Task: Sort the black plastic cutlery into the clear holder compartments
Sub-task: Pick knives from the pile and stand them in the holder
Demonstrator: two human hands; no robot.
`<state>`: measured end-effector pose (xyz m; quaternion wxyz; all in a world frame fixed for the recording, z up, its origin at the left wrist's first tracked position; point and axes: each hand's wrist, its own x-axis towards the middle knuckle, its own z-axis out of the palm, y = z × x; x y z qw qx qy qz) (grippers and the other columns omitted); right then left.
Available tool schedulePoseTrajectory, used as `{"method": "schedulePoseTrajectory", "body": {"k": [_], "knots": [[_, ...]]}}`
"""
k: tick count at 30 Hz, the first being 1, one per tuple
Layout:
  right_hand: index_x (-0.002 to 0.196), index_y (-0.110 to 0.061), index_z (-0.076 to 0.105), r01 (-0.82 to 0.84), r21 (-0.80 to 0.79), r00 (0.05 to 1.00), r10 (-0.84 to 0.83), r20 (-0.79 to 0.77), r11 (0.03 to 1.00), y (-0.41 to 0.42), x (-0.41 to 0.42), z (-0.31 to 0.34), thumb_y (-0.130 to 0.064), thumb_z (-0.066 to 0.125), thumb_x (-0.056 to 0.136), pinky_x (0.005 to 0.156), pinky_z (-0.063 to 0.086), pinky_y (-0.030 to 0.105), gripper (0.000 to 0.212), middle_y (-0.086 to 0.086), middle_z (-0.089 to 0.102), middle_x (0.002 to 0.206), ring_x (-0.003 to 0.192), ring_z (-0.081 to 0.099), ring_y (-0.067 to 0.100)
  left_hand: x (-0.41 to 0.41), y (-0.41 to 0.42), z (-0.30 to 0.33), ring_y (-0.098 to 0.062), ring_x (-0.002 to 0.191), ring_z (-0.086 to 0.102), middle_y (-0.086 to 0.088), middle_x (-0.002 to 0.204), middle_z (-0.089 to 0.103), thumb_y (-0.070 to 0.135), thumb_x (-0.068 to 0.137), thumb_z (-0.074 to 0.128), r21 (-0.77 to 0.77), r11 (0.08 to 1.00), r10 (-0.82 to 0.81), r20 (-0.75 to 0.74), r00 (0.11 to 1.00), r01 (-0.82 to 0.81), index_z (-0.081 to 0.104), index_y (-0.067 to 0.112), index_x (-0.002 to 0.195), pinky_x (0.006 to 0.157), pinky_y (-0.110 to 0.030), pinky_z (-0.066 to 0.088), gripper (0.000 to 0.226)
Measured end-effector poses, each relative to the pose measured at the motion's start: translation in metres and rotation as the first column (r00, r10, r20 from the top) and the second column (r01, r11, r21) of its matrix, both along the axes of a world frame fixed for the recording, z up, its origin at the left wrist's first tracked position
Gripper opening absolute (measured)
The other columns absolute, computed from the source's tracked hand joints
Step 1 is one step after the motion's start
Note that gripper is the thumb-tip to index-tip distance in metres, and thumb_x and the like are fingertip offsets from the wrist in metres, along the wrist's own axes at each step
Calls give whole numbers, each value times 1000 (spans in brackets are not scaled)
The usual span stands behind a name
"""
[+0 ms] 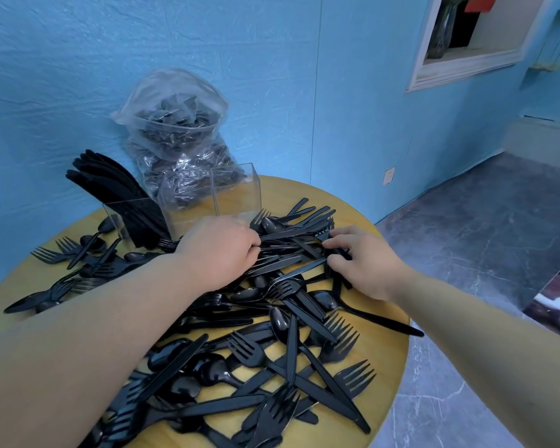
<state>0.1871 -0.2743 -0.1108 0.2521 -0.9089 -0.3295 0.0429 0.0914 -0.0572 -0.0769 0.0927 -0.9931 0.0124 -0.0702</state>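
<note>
Black cutlery pile (272, 334) covers my round wooden table (385, 367). My left hand (219, 250) curls onto knives in it; my right hand's (359, 261) fingertips pinch one. Beyond stands the clear holder (233, 189), knives (117, 189) filling its left compartment, a plastic bag (178, 137) behind.

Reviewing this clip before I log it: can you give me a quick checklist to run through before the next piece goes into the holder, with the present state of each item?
1. Left hand on the cutlery pile: ok, fingers curled into knives at the pile's far end.
2. Right hand engaged: ok, fingertips touch black pieces.
3. One single piece isolated: cannot tell, handles overlap under both hands.
4. Clear holder reachable: ok, it stands just beyond the hands.
5. Free compartments: ok, the left one holds knives, the middle and right look empty.
6. Plastic bag out of the way: ok, it stands behind the holder.
</note>
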Motion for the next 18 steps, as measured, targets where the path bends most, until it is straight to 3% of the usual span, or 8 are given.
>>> {"method": "schedulePoseTrajectory", "body": {"k": [2, 6, 8, 14, 18], "knots": [[131, -18, 56, 0, 6, 1000, 0, 5, 1000, 3, 0, 0, -25, 46, 97, 98, 27, 19, 36, -3, 40, 145, 130, 38, 14, 0, 3, 0, -17, 76, 59, 8, 80, 64, 27, 97, 37, 21, 1000, -16, 47, 999, 15, 65, 27, 88, 71, -36, 52, 29], [129, -19, 57, -6, 3, 1000, 6, 18, 1000, 7, -1, -1, -29, 43, 99, 96, 26, 18, 35, -2, 41, 144, 131, 37, 15, -1, 8, 2, -16, 94, 59, 9, 99, 70, 30, 97, 41, -23, 999, -35, 70, 997, 37, 60, 32, 119, 82, -33, 48, 29], [129, -19, 57, -12, -1, 1000, 12, 21, 1000, 8, -2, 0, -30, 42, 99, 94, 24, 17, 35, -2, 41, 144, 131, 37, 14, -2, 8, 2, -15, 100, 55, 12, 104, 69, 29, 95, 45, -44, 998, -32, 83, 996, 36, 58, 33, 125, 86, -33, 47, 32], [127, -21, 58, -13, 19, 999, 12, 50, 1000, 12, -6, 3, -33, 43, 99, 94, 27, 19, 34, -2, 43, 140, 129, 39, 15, -13, 16, 14, -20, 96, 57, 8, 93, 70, 23, 91, 58, -234, 972, 75, 289, 954, -5, 70, 28, 103, 81, -33, 44, 18], [120, -25, 57, -21, -5, 992, 21, 126, 1000, 21, -8, 6, -35, 44, 98, 98, 31, 28, 28, -2, 44, 129, 122, 37, 19, -28, 26, 15, -14, 82, 56, 11, 96, 62, 21, 92, 55, -316, 948, 141, 296, 945, -43, 65, 25, 101, 76, -30, 46, 14]]}}
